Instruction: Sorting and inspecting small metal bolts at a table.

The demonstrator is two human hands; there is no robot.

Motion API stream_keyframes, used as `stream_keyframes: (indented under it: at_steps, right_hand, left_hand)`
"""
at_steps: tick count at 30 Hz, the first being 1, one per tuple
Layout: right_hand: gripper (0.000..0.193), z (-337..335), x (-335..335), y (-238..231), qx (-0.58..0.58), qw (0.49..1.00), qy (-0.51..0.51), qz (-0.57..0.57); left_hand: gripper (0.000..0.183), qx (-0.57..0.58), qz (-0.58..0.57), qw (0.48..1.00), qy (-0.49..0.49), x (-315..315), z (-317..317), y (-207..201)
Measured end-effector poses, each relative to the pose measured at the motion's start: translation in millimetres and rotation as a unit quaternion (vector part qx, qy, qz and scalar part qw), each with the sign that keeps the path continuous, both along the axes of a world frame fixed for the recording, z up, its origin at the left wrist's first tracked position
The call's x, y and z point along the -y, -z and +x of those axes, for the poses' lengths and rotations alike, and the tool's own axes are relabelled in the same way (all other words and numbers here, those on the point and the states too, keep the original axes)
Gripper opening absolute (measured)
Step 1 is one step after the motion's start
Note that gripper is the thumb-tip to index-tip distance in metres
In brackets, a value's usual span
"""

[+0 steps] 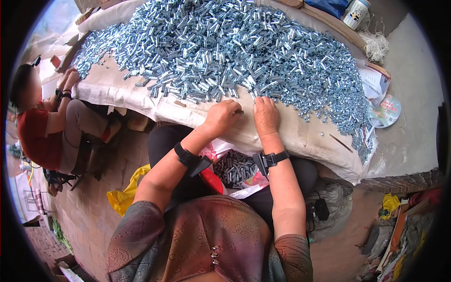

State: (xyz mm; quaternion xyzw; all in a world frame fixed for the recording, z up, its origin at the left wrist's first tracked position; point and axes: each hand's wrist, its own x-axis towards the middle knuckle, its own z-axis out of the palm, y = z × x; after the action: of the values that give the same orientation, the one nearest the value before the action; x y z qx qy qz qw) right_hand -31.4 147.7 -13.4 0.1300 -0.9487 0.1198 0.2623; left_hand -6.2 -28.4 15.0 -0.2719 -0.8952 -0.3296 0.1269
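A broad heap of small shiny bluish-silver metal tubes covers the cloth-topped table in front of me. My left hand is at the near edge of the heap, its fingers curled together; what they may hold is hidden. Close beside it, my right hand rests with bent fingertips at the border of the tubes, closed around something too small to make out. Below my forearms, between my legs, an open red and white bag contains many darker metal pieces.
To the right, much smaller metal pieces spread toward a printed sack and a round fan-like disc. At far left, another person sits with hands at the heap. A yellow bag lies beside my left leg.
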Motion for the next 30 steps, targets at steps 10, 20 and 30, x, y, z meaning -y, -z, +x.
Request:
stream_keyframes:
  at_steps: [10,20,30]
  right_hand:
    - [0.01,0.1,11.5,-3.2,0.005,0.999,0.033,0.016]
    - [0.015,18.2,8.0,-8.3,0.072,0.945,0.007,-0.318]
    - [0.02,53.3,28.9,-13.4,0.142,0.867,-0.1,-0.468]
  left_hand:
    - [0.02,0.041,0.065,0.995,-0.056,8.2,1.6,11.2]
    - [0.017,0.319,0.387,0.865,-0.014,21.9,8.9,9.7]
    - [0.026,0.28,0.409,0.867,0.059,7.3,9.0,12.7]
